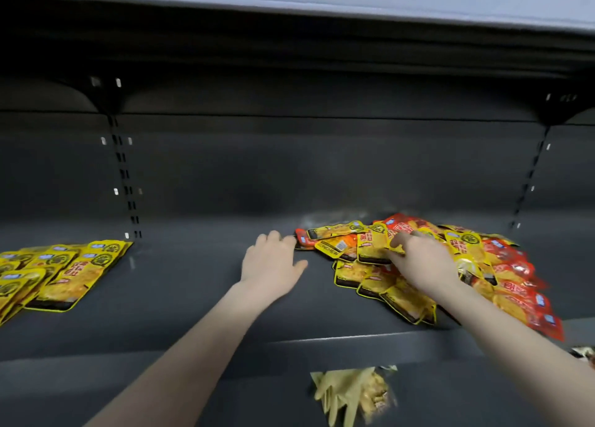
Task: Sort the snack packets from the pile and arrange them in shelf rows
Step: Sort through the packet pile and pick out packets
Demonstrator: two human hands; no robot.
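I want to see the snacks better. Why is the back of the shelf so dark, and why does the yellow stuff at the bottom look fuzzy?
Head view: the shelf above shades the back panel, so light reaches mainly the front; the pale packets below the shelf edge are smeared by blur; the wide lens bends the upper shelf edge; the mixed pile under the right hand stays fairly sharp.

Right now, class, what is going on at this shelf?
A person is sorting snack packets on a dark shelf. The right hand pinches a yellow packet on top of the mixed pile of red and yellow packets at the right. The left hand lies open on the bare shelf, its fingertips near the pile's left edge. At the far left, yellow packets already lie in overlapping rows.
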